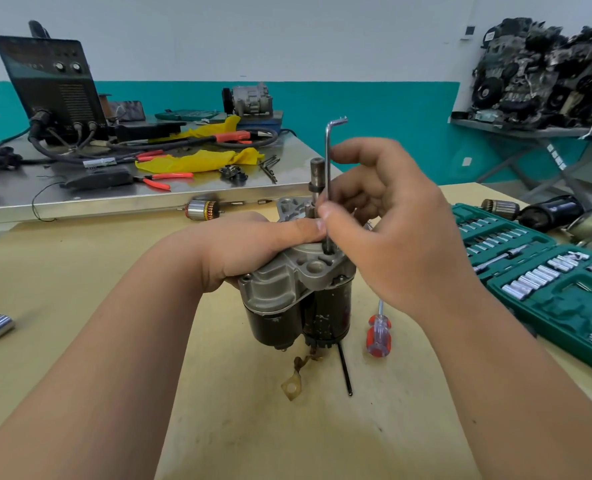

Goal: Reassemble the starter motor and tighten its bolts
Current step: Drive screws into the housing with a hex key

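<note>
Upright grey-black starter motor (289,294), left hand (246,249) gripping it, right hand (391,233) pinching hex key (328,157)

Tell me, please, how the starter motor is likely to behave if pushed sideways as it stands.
Probably apt to tip: the starter motor stands on end, and the left hand grips its top. Likely heavy for its size, given the cast metal housing.
</note>
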`<act>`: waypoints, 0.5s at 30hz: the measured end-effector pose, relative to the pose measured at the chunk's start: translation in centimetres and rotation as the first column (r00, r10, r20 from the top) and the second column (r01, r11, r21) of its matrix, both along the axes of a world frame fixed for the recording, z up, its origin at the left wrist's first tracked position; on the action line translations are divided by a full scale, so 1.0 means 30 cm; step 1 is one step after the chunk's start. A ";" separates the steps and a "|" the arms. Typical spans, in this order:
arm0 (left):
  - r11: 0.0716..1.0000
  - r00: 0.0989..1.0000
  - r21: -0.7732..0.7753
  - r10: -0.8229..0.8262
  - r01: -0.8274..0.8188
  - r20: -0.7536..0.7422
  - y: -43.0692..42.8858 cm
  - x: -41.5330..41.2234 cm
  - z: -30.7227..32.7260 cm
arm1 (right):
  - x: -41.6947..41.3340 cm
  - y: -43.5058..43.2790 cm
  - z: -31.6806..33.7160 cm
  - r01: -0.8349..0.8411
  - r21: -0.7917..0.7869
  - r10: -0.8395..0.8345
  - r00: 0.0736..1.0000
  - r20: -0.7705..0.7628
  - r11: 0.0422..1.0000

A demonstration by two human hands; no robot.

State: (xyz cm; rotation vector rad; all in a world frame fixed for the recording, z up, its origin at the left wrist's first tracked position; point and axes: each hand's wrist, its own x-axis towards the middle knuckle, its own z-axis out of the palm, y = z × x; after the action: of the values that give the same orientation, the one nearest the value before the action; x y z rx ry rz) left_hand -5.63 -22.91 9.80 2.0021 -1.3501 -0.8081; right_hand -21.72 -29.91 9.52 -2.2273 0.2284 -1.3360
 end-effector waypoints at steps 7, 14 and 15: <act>1.000 1.000 0.009 0.002 -0.002 0.024 -0.003 0.000 0.000 | 0.004 0.002 -0.003 0.018 0.026 -0.019 0.999 0.030 0.999; 1.000 0.999 -0.003 0.008 -0.007 0.034 -0.004 0.003 -0.002 | -0.018 -0.008 0.009 -0.055 0.082 0.058 0.998 -0.031 0.995; 1.000 0.999 -0.004 0.004 -0.004 0.041 -0.003 0.003 -0.002 | -0.021 -0.008 0.011 -0.051 0.078 0.054 0.998 -0.039 0.996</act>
State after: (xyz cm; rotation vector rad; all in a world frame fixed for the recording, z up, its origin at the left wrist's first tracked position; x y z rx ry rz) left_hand -5.55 -22.99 9.74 2.0277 -1.3689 -0.7657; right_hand -22.35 -30.15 9.86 -2.1825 0.2308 -1.2344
